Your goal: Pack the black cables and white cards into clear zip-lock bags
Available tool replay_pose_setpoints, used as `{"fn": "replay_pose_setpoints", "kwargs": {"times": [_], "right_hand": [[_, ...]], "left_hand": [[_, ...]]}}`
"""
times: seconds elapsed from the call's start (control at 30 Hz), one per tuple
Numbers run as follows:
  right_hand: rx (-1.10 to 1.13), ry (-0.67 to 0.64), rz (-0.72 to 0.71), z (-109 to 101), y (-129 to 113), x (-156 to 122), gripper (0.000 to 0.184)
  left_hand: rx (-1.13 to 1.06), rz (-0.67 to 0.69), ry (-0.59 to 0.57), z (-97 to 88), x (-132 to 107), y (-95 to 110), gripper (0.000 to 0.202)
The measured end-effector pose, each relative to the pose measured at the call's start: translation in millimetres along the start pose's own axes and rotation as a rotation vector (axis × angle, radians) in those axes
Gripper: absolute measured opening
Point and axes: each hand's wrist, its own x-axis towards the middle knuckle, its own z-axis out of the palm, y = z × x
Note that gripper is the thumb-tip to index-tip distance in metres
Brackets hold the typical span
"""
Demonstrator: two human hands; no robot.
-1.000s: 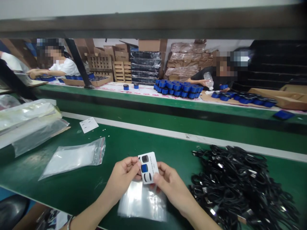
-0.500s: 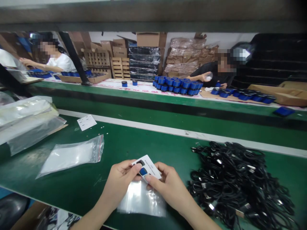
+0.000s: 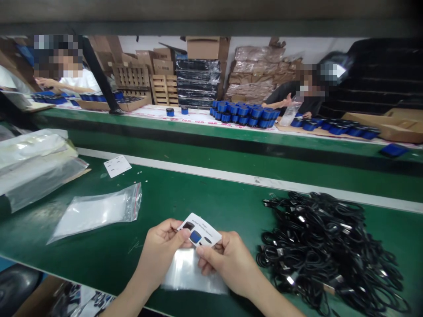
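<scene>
On the green workbench (image 3: 99, 259), black cables (image 3: 317, 251) heap right of the fingers, and a clear plastic bag (image 3: 193, 270) lies beneath them. The left hand (image 3: 160, 251) and right hand (image 3: 229, 264) pinch a printed card (image 3: 198, 230) between thumbs and curled fingers, just above the bag.

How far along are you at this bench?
Looks done: a zip bag with something white inside lies off to the left. In hand: the left hand and right hand hold a printed card over a clear plastic bag. Left: the heap of black cables.
</scene>
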Motion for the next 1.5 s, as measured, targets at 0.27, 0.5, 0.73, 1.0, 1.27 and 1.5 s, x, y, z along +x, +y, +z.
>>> {"fn": "replay_pose_setpoints", "kwargs": {"times": [0.27, 0.5, 0.73, 1.0, 1.27, 1.5], "right_hand": [[-0.019, -0.103, -0.053, -13.7, -12.5, -1.3, 0.026], [-0.409, 0.199, -0.083, -36.5, -5.6, 8.0, 0.027], [-1.037, 0.483, -0.021, -53.7, -17.6, -0.5, 0.048], [-0.95, 0.462, -0.217, -58.8, -16.2, -11.1, 0.028], [-1.079, 0.676, -0.477, -56.2, 0.7, 1.0, 0.045], [-1.152, 0.665, -0.617, -44.6, -2.8, -7.0, 0.038]], "left_hand": [[0.134, 0.035, -0.079, -1.4, 3.7, 0.0, 0.021], [0.47, 0.136, -0.163, -14.5, -0.3, 6.9, 0.068], [0.998, 0.088, -0.406, -31.8, -19.3, 9.9, 0.093], [1.138, 0.521, -0.603, -39.9, -12.0, -15.3, 0.086], [1.096, 0.56, -0.626, -39.2, -4.0, -10.5, 0.08], [1.114, 0.627, -0.577, -37.3, -2.0, -18.2, 0.083]]}}
